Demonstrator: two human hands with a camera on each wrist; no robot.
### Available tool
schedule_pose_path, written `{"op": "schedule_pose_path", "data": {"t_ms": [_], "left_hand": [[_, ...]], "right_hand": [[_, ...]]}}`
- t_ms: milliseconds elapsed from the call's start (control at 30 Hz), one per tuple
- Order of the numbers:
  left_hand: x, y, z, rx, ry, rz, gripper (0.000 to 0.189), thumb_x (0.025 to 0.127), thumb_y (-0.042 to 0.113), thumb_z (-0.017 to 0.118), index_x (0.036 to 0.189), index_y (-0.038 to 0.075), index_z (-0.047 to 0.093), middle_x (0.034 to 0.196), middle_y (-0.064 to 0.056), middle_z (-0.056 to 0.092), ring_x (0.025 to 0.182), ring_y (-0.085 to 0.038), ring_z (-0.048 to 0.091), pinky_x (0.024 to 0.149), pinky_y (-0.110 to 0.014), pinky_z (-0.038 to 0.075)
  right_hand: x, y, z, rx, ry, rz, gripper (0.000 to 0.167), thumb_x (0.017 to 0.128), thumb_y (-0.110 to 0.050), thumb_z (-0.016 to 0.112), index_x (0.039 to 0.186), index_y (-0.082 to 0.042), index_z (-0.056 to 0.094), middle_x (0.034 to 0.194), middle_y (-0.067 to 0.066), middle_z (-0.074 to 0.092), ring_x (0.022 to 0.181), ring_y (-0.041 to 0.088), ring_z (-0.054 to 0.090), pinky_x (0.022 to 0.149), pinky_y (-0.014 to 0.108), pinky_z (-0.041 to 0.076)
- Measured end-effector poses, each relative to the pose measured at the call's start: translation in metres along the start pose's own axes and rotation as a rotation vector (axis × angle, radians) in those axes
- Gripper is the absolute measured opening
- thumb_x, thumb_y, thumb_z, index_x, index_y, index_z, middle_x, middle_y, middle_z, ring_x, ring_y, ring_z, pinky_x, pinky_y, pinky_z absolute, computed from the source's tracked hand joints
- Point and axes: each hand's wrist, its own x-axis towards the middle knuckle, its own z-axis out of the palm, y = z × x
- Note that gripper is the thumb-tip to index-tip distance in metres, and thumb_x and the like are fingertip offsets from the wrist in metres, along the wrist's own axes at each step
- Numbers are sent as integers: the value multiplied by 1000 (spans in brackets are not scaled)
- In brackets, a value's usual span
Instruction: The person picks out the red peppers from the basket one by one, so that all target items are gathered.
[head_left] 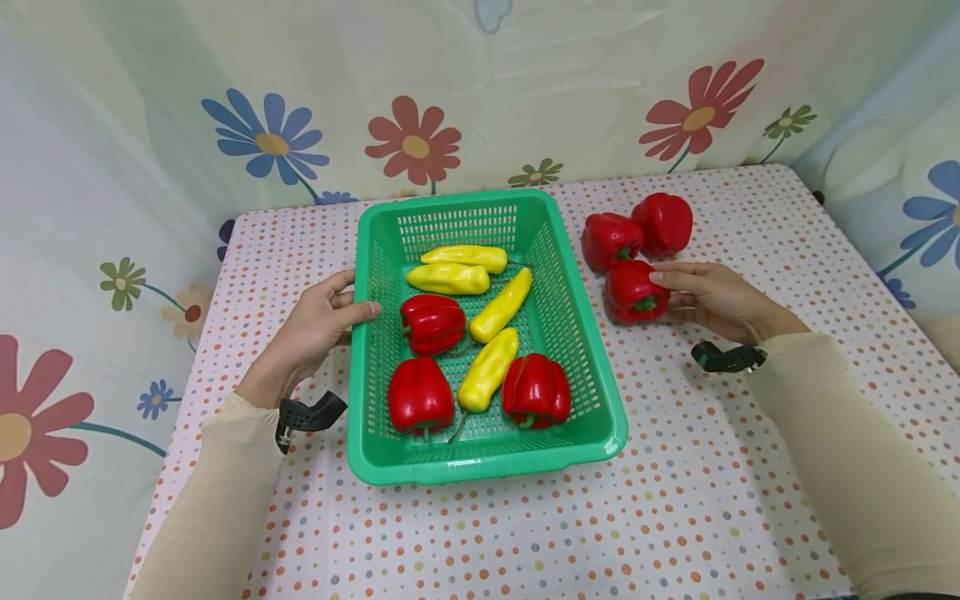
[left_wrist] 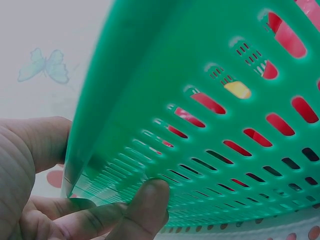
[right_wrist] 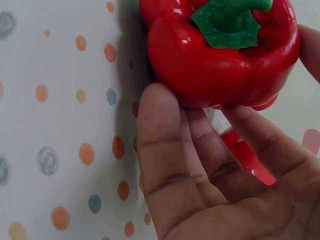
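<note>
My right hand has its thumb and fingers closed around a red bell pepper just right of the green basket; its green stem faces the near side, and whether it has left the dotted table I can't tell. Two more red bell peppers sit close by on its far side. My left hand grips the basket's left rim, thumb at the rim and fingers against the outer wall. Inside lie three red peppers and four yellow peppers. From its shine I judge the pepper in my right hand light, firm and rather slippery, so I'd want my thumb opposite my fingers across its broad lobes, sparing the stem. The basket looks like thin plastic that may flex a little, best taken at its rim.
</note>
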Motion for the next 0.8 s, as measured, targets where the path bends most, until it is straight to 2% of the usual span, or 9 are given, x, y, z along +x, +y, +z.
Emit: {"op": "schedule_pose_path", "data": {"t_ms": [267,467,800], "left_hand": [[0,0,0,-6,-3,2,66,102,7,61,161,3,31,138,-30,62,91,-23,79,77,-41,66],[0,-1,0,-10,-1,1,66,102,7,61,161,2,31,139,-31,61,92,-24,78,77,-41,66],[0,-1,0,-6,-1,3,66,102,7,61,161,2,31,139,-31,61,91,-24,78,77,-41,66]], "right_hand": [[-2,0,0,-5,9,-7,8,103,-39,65,106,-39,72,105,-19,73,98,11,68,87,25,60],[-1,0,-1,16,-10,-2,10,104,-36,64,106,-37,74,106,-16,74,98,12,69,86,26,61],[-1,0,-1,-18,11,-19,10,104,-39,64,106,-38,74,106,-17,74,99,12,70,88,26,61]]}}
